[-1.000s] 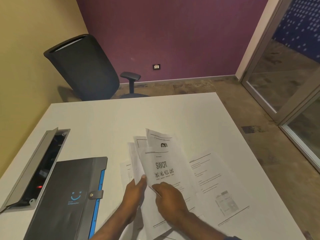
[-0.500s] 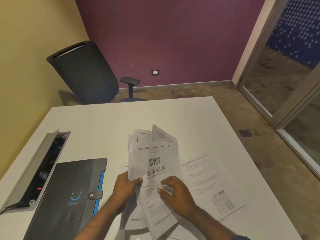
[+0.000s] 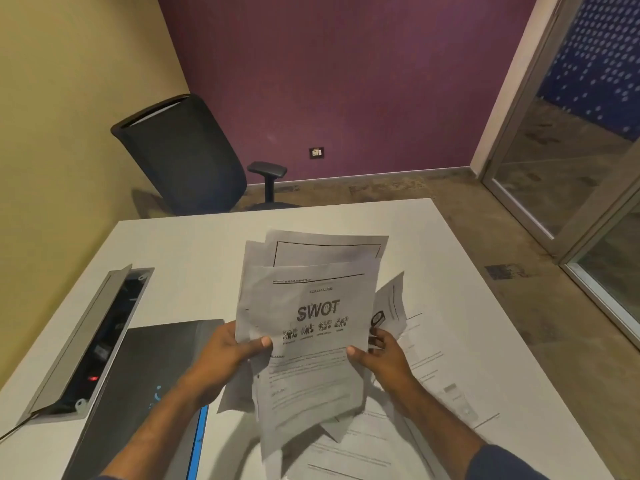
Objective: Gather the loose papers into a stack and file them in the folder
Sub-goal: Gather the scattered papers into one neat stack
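I hold a loose bundle of white printed papers [image 3: 311,306] up off the white table [image 3: 194,251]; the front sheet reads "SWOT". My left hand [image 3: 230,355] grips the bundle's left edge, my right hand [image 3: 379,355] its right edge, thumbs on the front sheet. The sheets are fanned and uneven; one sticks out behind on the right. More papers [image 3: 429,386] lie flat on the table below and to the right. The dark grey folder [image 3: 145,368] with a blue edge lies closed at the left, partly hidden by my left forearm.
An open grey cable hatch [image 3: 86,341] sits in the table to the left of the folder. A black office chair [image 3: 183,157] stands beyond the table's far edge. A glass door [image 3: 568,168] is at the right.
Both hands have lifted the SWOT bundle off the table and tilted it upright toward me. My right hand moved from on top of the sheets to their right edge.
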`<state>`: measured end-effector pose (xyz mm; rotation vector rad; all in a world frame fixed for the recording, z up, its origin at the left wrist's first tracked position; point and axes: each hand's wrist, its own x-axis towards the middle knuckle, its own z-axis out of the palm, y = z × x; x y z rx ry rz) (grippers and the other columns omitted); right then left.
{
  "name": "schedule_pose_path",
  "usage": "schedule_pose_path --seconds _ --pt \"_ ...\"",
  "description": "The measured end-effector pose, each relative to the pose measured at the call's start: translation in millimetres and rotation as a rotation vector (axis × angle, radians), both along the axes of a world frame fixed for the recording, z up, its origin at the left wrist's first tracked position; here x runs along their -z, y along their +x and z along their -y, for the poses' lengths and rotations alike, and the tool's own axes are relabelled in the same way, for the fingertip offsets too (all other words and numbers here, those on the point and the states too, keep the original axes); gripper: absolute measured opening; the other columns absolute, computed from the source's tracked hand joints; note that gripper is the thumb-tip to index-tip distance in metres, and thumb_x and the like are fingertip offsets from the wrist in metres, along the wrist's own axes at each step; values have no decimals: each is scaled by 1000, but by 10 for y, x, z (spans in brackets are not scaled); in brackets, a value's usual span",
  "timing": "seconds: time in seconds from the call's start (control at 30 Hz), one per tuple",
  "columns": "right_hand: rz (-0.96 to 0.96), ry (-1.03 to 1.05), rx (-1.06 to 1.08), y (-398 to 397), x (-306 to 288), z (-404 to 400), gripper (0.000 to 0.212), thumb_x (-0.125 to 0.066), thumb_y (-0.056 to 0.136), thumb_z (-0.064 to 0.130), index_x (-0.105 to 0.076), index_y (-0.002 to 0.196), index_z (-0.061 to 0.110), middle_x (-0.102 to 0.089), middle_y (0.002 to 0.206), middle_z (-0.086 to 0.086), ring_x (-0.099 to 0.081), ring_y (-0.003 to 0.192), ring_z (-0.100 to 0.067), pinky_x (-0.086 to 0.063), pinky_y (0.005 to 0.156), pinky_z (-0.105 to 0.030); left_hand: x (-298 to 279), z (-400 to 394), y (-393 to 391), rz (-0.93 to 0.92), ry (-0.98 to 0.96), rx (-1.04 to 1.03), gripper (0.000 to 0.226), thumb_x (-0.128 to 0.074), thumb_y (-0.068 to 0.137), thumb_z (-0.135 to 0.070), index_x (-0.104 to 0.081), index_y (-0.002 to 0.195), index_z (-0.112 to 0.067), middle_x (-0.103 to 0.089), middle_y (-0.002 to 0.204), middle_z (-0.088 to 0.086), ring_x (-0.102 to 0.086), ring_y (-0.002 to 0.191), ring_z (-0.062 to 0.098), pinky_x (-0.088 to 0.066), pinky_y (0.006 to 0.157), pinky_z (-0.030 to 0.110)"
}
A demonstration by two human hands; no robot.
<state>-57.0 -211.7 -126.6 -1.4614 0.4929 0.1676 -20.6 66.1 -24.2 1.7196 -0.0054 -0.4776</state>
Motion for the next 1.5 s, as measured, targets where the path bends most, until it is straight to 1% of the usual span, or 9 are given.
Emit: schedule_pose_path --seconds 0.1,0.47,0.63,0.8,0.9,1.0,1.2,1.33,1.5 --pt "38 -16 -8 11 -23 -88 91 -92 48 50 -51 126 27 -63 123 -1 -61 113 -21 -54 94 -40 14 -30 39 31 -20 -58 37 -76 80 -27 -71 112 -9 -77 105 7 -73 97 29 -56 88 45" --pt "234 -61 -117 227 -593 -274 76 -89 62 34 -50 127 32 -63 120 9 -57 112 -9 -50 94 -32 78 -110 155 47 -102 -276 21 -61 93 -9 -68 112 -7 -77 104 9 -71 101 32 -54 91 48" --pt "274 -43 -147 397 -816 -249 48 -87 67 15 -61 105 28 -71 107 2 -69 99 -15 -56 79 -23 38 -148 215 57 -166 -182 49 -77 74 -34 -69 114 -7 -74 111 13 -69 106 34 -49 99 55" --pt "294 -123 -73 539 -927 -225 38 -82 75 15 -59 104 22 -71 102 3 -69 94 -15 -57 75 -24 -87 -104 267 159 -141 -154 60 -80 62 -44 -71 112 -13 -76 108 3 -72 101 20 -54 90 39" --pt "331 -74 -69 563 -1024 -230 40 -79 78 13 -65 115 11 -75 106 -3 -72 96 -18 -58 88 -39 -145 -50 342 211 -117 -191 40 -80 78 -30 -71 111 -9 -77 105 1 -73 99 18 -55 93 43" --pt "409 -57 -66 568 -1160 -247 36 -74 81 4 -66 115 7 -75 106 -6 -71 100 -18 -58 88 -34 -232 5 422 272 -95 -241 27 -74 82 -14 -71 109 -12 -78 101 -3 -73 94 13 -56 89 39" --pt "438 -88 20 516 -1258 -239 19 -75 81 7 -70 85 25 -75 83 9 -73 82 -14 -58 76 -29 -346 212 416 394 -198 -234 27 -77 77 -5 -74 99 -19 -78 97 1 -74 86 17 -60 70 25" --pt "413 -47 102 381 -1087 -158 21 -78 76 4 -68 84 21 -74 73 15 -71 74 -1 -55 70 -16 -174 339 328 346 -291 -341 20 -74 78 0 -75 90 -15 -79 89 0 -74 84 16 -59 72 23" --pt "346 -36 49 96 -762 -32 25 -79 74 2 -74 92 19 -78 86 4 -74 85 -12 -59 75 -23 200 384 149 217 -281 -220 32 -85 70 -7 -73 98 -18 -79 96 1 -74 91 16 -59 74 23"
